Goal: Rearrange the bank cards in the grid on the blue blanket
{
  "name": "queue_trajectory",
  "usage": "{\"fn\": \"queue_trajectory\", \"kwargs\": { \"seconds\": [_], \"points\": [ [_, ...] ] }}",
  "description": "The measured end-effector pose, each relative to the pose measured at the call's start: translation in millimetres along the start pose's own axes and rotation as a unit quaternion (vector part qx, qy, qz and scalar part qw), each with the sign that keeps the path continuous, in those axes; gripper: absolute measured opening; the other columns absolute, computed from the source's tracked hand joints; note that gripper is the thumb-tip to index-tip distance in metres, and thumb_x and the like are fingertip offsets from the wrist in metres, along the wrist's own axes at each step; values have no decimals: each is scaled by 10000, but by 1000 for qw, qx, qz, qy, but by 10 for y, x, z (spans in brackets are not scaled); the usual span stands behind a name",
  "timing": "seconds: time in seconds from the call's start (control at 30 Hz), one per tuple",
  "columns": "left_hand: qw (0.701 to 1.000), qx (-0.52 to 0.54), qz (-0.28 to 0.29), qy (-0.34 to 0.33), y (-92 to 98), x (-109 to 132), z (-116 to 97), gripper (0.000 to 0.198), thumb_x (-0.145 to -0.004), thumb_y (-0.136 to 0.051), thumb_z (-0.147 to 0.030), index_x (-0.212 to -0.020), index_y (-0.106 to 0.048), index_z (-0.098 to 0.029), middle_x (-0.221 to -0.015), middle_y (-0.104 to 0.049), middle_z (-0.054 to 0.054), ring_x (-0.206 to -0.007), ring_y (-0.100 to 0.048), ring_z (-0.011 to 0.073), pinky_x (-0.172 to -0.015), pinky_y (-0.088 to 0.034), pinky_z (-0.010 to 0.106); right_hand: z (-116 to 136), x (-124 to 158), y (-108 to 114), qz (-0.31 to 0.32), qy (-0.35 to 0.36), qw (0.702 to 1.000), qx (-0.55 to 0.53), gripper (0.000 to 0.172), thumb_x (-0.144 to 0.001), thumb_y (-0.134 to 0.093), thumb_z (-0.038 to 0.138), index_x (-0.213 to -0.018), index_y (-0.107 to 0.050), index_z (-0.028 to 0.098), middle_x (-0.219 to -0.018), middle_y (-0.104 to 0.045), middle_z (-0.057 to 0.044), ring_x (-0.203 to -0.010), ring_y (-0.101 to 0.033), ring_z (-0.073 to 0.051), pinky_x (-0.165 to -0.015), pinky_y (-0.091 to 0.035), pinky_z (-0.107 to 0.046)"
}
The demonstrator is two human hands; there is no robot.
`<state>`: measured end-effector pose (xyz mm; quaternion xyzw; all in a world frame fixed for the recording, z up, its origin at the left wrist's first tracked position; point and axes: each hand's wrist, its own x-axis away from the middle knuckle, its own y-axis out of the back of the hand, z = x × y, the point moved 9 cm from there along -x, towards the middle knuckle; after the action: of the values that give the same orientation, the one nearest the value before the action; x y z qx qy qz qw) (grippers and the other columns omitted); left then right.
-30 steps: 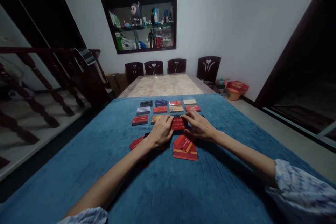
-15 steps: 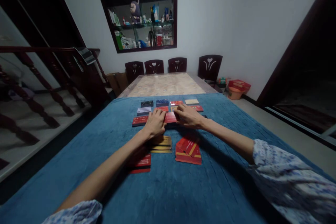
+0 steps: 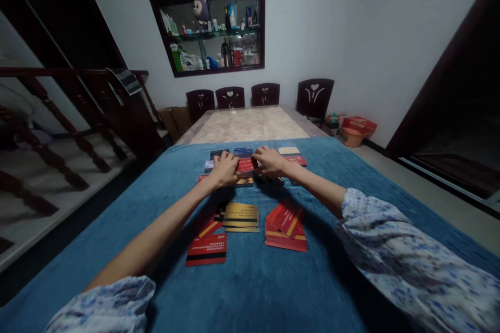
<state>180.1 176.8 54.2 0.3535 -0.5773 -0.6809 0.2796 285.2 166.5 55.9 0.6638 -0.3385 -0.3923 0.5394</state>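
On blue cloth (image 3: 253, 291), one red card pack (image 3: 246, 165) is gripped between left hand (image 3: 225, 168) and right hand (image 3: 271, 161); one gold pile (image 3: 241, 215) is set nearer, four chairs (image 3: 312, 108) beyond.

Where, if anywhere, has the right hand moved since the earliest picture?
Yes: the right hand has moved forward and leftward over the blue cloth, nearer its far edge.

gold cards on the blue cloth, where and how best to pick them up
Probably pinch the gold cards across their near and far long edges, coming from the right. They lie flat and overlapping with near edges staggered, so squeezing both edges should gather them. On the right, bare blue cloth separates them from the red pile; on the left, a black card crowds close.
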Motion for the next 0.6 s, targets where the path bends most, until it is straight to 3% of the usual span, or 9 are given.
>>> {"fn": "queue_trajectory", "kwargs": {
  "seconds": [0.27,0.6],
  "points": [
    [999,-3,48,10,-177,-280,203,284,-776,-572,-174,-1053,-624,-149,-1190,-599,165,-1160,-503,344,-970,-367,505,-70,-303,-117,29,-24,999,-9,265,-845,-599,240,-1089,-663,158,-1207,-601,-158,-1122,-564,-308,-837,-455,-353],
    [997,-7,78,-2,-367,-507,296,325,-744,-555,-90,-1057,-614,-156,-1148,-636,145,-1146,-564,311,-1006,-383,450,-179,-499,-343,68,-41,997,-23,325,-832,-598,212,-1147,-663,160,-1266,-597,-170,-1113,-611,-317,-906,-490,-424]
  ]
}}
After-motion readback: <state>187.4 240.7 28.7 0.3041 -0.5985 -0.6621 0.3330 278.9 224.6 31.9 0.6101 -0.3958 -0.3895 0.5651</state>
